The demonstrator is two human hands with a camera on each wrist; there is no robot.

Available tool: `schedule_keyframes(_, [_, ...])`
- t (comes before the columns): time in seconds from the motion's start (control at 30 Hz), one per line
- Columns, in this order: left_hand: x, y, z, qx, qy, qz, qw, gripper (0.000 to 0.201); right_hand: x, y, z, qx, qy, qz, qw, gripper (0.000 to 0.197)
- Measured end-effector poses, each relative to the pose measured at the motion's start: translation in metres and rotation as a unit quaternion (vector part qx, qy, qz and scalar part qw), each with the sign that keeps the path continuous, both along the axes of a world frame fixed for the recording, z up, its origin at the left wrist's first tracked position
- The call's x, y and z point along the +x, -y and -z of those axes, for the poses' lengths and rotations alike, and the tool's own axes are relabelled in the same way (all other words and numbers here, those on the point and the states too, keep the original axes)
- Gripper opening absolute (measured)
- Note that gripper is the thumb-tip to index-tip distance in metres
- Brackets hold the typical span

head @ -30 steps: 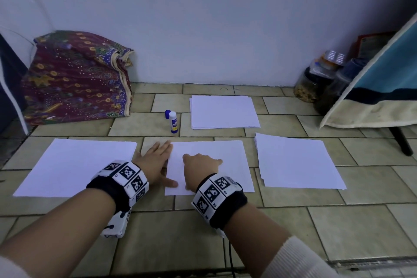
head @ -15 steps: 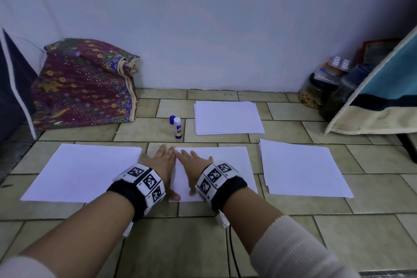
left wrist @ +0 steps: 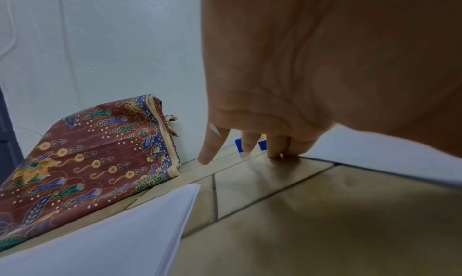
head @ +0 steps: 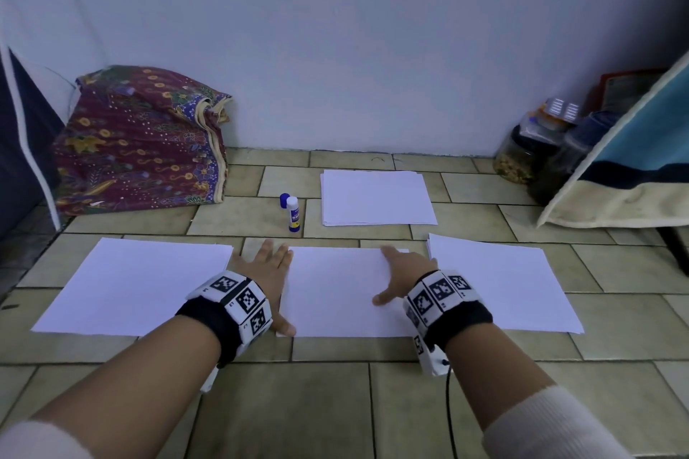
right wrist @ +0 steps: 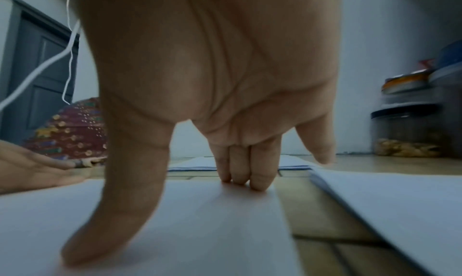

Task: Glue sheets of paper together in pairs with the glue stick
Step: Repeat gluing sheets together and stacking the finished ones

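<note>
A white sheet of paper (head: 335,291) lies on the tiled floor in front of me. My right hand (head: 400,272) presses flat on its right part, fingers straight and thumb spread (right wrist: 240,171). My left hand (head: 270,268) lies flat at the sheet's left edge, fingers straight on the floor tiles (left wrist: 250,145). A glue stick (head: 293,214) stands upright beyond the sheet with its blue cap (head: 284,199) beside it. Paper stacks lie to the left (head: 138,283), to the right (head: 499,279) and at the back (head: 376,197).
A folded patterned cloth (head: 141,138) sits against the wall at the back left. Jars (head: 529,149) and a blue and cream fabric (head: 634,168) stand at the back right. A dark panel (head: 22,160) borders the left side.
My right hand slid from the sheet's left part across to its right part, fingers spread out. The left hand stayed at the left edge.
</note>
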State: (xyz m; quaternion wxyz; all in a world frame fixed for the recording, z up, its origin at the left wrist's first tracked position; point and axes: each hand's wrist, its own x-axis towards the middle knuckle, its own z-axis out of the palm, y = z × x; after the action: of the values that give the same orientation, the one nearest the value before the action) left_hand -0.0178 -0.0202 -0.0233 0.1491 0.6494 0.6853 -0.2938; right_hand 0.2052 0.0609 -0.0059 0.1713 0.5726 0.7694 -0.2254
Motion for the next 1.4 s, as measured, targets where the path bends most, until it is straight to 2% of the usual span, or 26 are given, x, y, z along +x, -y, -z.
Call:
schedule_keyframes(0.17, [-0.003,0.0,-0.001,0.004,0.02,0.011,1.0,0.135,0.001,0.004,0.001,0.047,0.016,0.007,0.999,0.102])
schedule_keyframes(0.27, [-0.005,-0.002,-0.013,0.022,0.045,-0.012,0.999,0.111,-0.003,0.011,-0.002,0.091,0.077,-0.013,0.993,0.09])
schedule_keyframes(0.37, [0.002,-0.006,-0.023,0.1,0.053,-0.018,0.993,0.088,-0.008,0.022,-0.006,0.128,0.14,-0.048,0.981,0.074])
schedule_keyframes(0.43, [0.016,-0.004,-0.024,0.148,0.109,0.008,0.983,0.078,-0.015,0.027,-0.004,0.125,0.113,-0.081,0.982,0.058])
schedule_keyframes(0.5, [0.033,0.001,-0.021,0.145,0.16,0.06,0.975,0.07,-0.024,0.034,0.002,0.118,0.052,-0.095,0.987,0.046])
schedule_keyframes(0.6, [0.049,0.005,-0.019,0.113,0.132,0.075,0.982,0.056,-0.038,0.043,0.007,0.131,0.02,-0.069,0.989,0.042])
schedule_keyframes(0.63, [0.051,0.006,-0.021,0.118,0.12,0.07,0.983,0.05,-0.041,0.045,0.007,0.127,0.021,-0.054,0.99,0.045])
schedule_keyframes(0.7, [0.052,0.007,-0.027,0.125,0.105,0.067,0.984,0.039,-0.048,0.048,0.009,0.103,0.02,-0.043,0.994,0.067])
schedule_keyframes(0.8, [0.047,0.006,-0.03,0.131,0.12,0.032,0.983,0.03,-0.057,0.049,0.013,0.067,0.0,-0.095,0.993,0.093])
schedule_keyframes(0.87, [0.043,0.006,-0.026,0.135,0.124,0.0,0.983,0.042,-0.061,0.048,0.012,0.05,-0.01,-0.129,0.99,0.1])
schedule_keyframes(0.97, [0.032,0.006,-0.014,0.135,0.13,-0.036,0.982,0.082,-0.065,0.043,0.01,0.029,-0.015,-0.15,0.988,0.105])
schedule_keyframes(1.03, [0.026,0.006,-0.01,0.11,0.131,-0.048,0.984,0.101,-0.069,0.041,0.008,0.013,-0.009,-0.156,0.988,0.109])
schedule_keyframes(1.2, [0.021,0.005,-0.008,0.088,0.109,-0.025,0.99,0.106,-0.083,0.036,0.002,-0.02,-0.029,-0.208,0.978,0.119])
schedule_keyframes(1.27, [0.021,0.005,-0.009,0.09,0.093,-0.014,0.991,0.106,-0.081,0.033,0.0,-0.028,-0.045,-0.199,0.979,0.121])
schedule_keyframes(1.4, [0.02,0.005,-0.006,0.086,0.063,-0.007,0.994,0.103,-0.062,0.026,-0.005,-0.019,-0.043,-0.142,0.989,0.104])
